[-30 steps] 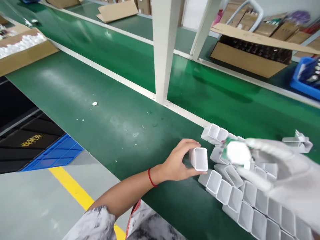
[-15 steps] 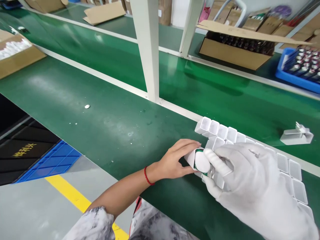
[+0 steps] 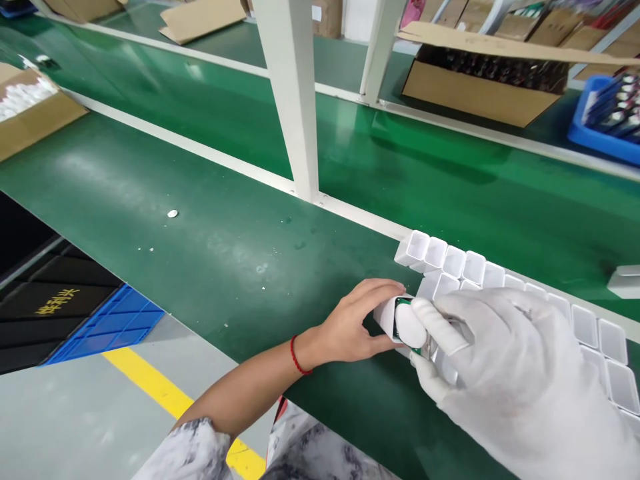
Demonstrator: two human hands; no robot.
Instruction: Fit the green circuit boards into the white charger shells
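With the bare left hand (image 3: pixel 353 325), pinching a white box (image 3: pixel 384 317) by its sides between thumb and fingers, low and right of the frame's centre. Apparently holding it from behind so as to leave its open end free and turned toward the other hand. With the gloved right hand (image 3: pixel 505 360), at lower right, gripping a green board (image 3: pixel 416 349) with a round white disc (image 3: pixel 410 325) on its face, fingers above and thumb below. Holding that board right at the mouth of the box, partly within its edges by the look of it (cannot tell how deep, with disc and glove in the way). Likely gripping it by the far end to leave the near end bare.

Around the glove, at right, can see other white boxes (image 3: pixel 404 252) in close rows, open ends up, partly covered by the glove. Probably packed side by side for easy reach and mutual support. Left of centre, can see a small white piece (image 3: pixel 173 213) lying loose on the green table (image 3: pixel 125 153), well apart from both hands. At upper left, can make out white bits (image 3: pixel 25 98) in an open carton (image 3: pixel 45 115). At upper right, note a second carton (image 3: pixel 475 93) and a blue tray (image 3: pixel 600 142), perhaps set back to leave elbow room.
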